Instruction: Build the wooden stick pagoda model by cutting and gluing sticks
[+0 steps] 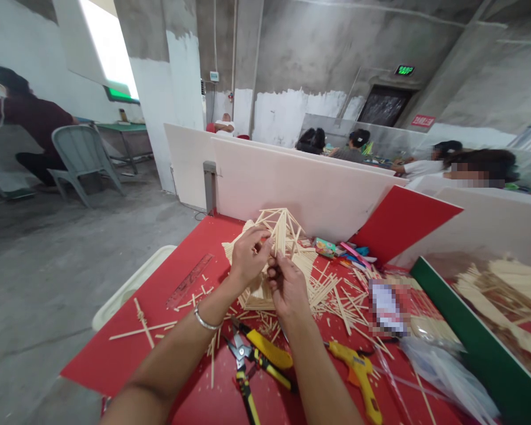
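Note:
A model house built of thin wooden sticks [259, 304] stands at the far side of the red table, with a pointed frame of sticks [285, 227] at its top. My left hand [249, 252], a silver bangle on its wrist, is closed in a pinch at the left of this frame. Just below and to the right, my right hand [291, 287] has its fingers pinched at the lower ends of the sticks. Both hands cover part of the model, and the fingertips' exact hold is partly hidden.
Pruning shears [243, 354], a yellow-handled cutter [269, 349] and a yellow glue gun [356, 369] lie nearest. Loose sticks [331, 295] scatter rightward; a clear ruler [190, 280] lies left. White partition boards [292, 183] and a green board [464, 330] border the table [128, 360]. People sit beyond.

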`<state>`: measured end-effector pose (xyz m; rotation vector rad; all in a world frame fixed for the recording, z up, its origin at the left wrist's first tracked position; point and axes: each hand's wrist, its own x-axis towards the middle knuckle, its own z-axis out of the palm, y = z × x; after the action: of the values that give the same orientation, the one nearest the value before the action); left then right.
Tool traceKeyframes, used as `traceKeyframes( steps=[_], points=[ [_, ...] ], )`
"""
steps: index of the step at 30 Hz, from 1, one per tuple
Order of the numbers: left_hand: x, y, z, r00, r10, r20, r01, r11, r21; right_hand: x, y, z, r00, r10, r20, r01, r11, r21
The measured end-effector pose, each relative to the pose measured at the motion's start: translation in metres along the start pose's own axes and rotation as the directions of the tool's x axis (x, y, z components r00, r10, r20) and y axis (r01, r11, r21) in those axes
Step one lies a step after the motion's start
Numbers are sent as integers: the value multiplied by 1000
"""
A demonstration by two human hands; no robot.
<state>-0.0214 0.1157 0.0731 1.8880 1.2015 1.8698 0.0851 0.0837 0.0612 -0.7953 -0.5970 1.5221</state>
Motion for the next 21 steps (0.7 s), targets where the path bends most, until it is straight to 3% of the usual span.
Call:
traceKeyframes(
  steps=[21],
  points=[
    [0, 0, 0, 1000, 6, 6, -6, 1000, -20, 2, -2, -4, 999, -47, -2, 47, 996, -73]
  ],
)
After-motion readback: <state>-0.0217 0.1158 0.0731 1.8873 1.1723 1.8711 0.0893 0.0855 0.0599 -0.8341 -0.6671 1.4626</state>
